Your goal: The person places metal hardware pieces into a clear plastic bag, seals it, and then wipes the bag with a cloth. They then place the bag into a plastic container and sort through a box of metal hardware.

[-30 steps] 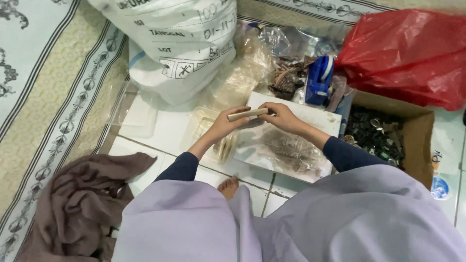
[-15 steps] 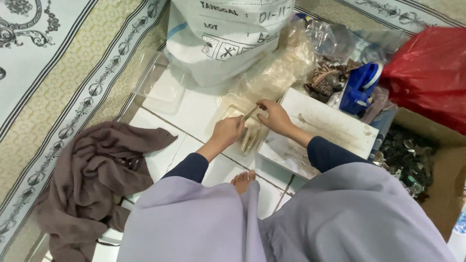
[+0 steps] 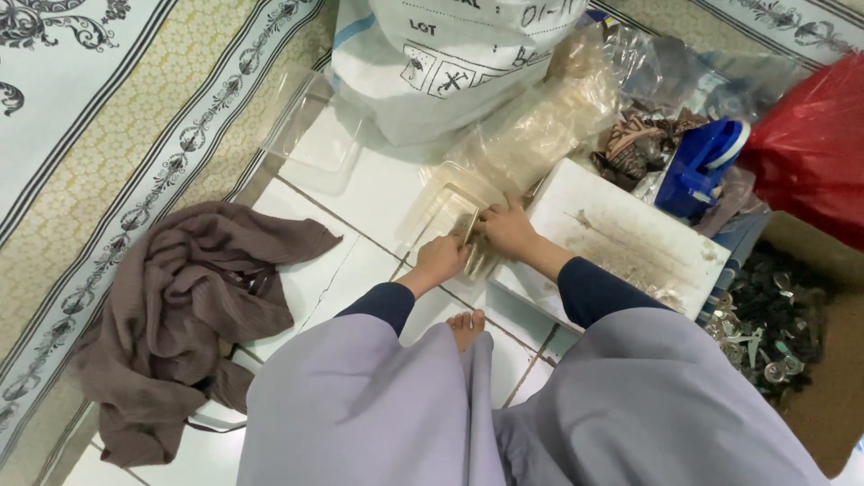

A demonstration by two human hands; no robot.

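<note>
My left hand (image 3: 443,257) and my right hand (image 3: 506,227) meet over a shallow clear plastic tray (image 3: 430,200) on the white tiled floor. Together they grip a small bundle of thin tan sticks (image 3: 469,229), pressed down into the tray. More tan sticks lie in the tray under my hands. A white flat board (image 3: 630,229) dusted with brown debris lies just right of my right hand. My dark blue sleeves and lilac robe fill the lower part of the view, and one bare foot (image 3: 466,327) shows below my hands.
A big white sack (image 3: 450,54) and a clear bag of tan sticks (image 3: 540,126) stand behind the tray. A second clear tray (image 3: 315,144) lies left. A blue tool (image 3: 697,166), red bag (image 3: 810,148), cardboard box of dark small parts (image 3: 774,324) are right. Brown cloth (image 3: 180,315) lies left.
My hands have come down from above the white board to the clear tray on its left, carrying the stick bundle. The view has swung left.
</note>
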